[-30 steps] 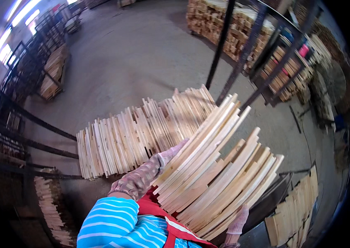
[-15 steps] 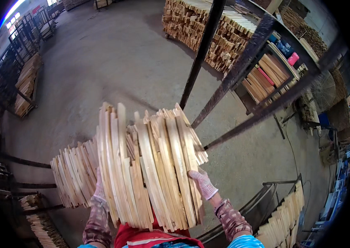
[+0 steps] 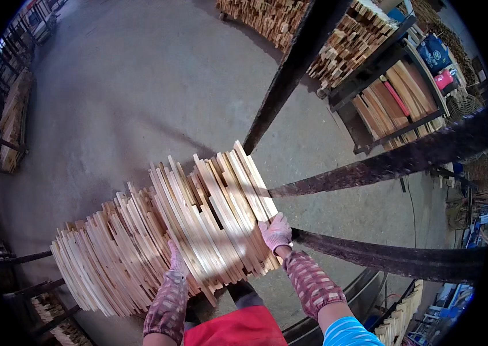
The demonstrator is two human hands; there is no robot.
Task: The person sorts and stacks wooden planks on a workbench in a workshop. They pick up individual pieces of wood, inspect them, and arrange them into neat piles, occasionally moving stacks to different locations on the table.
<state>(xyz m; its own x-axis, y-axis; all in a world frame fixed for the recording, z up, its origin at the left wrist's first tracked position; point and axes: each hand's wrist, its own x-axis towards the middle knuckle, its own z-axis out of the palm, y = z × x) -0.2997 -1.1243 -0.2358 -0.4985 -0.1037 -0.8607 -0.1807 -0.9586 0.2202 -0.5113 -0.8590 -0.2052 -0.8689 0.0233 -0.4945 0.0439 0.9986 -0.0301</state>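
Note:
A thick bundle of pale wooden slats (image 3: 212, 213) sits between my two gloved hands, its slats on edge side by side. My right hand (image 3: 277, 232) presses on the bundle's right end, fingers bent against the outermost slats. At the bundle's left side is my left hand (image 3: 177, 258), flat against the slats and partly sunk between them and the neighbouring row; its fingertips are partly hidden. That longer row of slats (image 3: 100, 259) lies directly to the left, touching the bundle. Both rest in a dark metal rack.
Dark metal bars (image 3: 371, 164) of the rack rise on the right. Beyond them stand a large wood stack (image 3: 267, 20) and a cart of boards (image 3: 396, 98) with a pink container (image 3: 444, 81) and a blue bag (image 3: 433, 53). Racks of lumber (image 3: 16, 115) line the left.
The bundle has come down and away from my body, and now lies against the row on the left. Both hands have moved with it. The view has tilted and shifted.

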